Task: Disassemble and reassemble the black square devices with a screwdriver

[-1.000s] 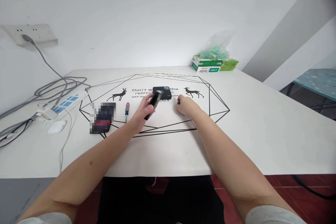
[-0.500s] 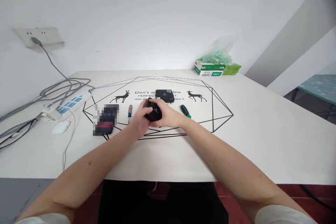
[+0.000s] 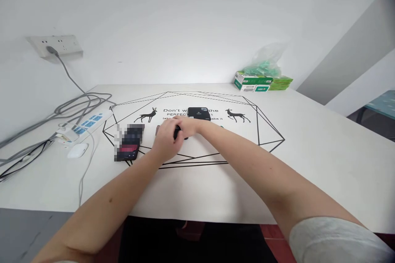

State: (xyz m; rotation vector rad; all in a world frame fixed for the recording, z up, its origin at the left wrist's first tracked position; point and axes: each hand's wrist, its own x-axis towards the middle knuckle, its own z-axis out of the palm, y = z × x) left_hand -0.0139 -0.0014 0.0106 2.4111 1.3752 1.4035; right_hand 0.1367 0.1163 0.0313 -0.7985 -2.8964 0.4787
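Note:
My left hand [image 3: 167, 139] is closed around a small black object [image 3: 177, 132], mostly covered by fingers. From the right, my right hand [image 3: 187, 127] reaches over and grips the same object, its fingers curled against my left hand. Just behind my hands, a flat black box [image 3: 199, 113] with a small label lies on the printed mat. The pinkish handle of a screwdriver [image 3: 157, 130] shows beside my left hand. Only a bit of the green tool [image 3: 221, 126] peeks out behind my right forearm.
A phone [image 3: 131, 144] lies left of my hands. Farther left are a power strip [image 3: 89, 125], a white case [image 3: 77, 150] and coiled grey cables [image 3: 78, 100]. Green and white boxes [image 3: 253, 80] with a plastic bag [image 3: 265, 63] stand by the wall at back right.
Both hands have turned over the black object and now cover most of it. My left hand now partly hides the screwdriver, my right forearm most of the green tool. The view has shifted slightly.

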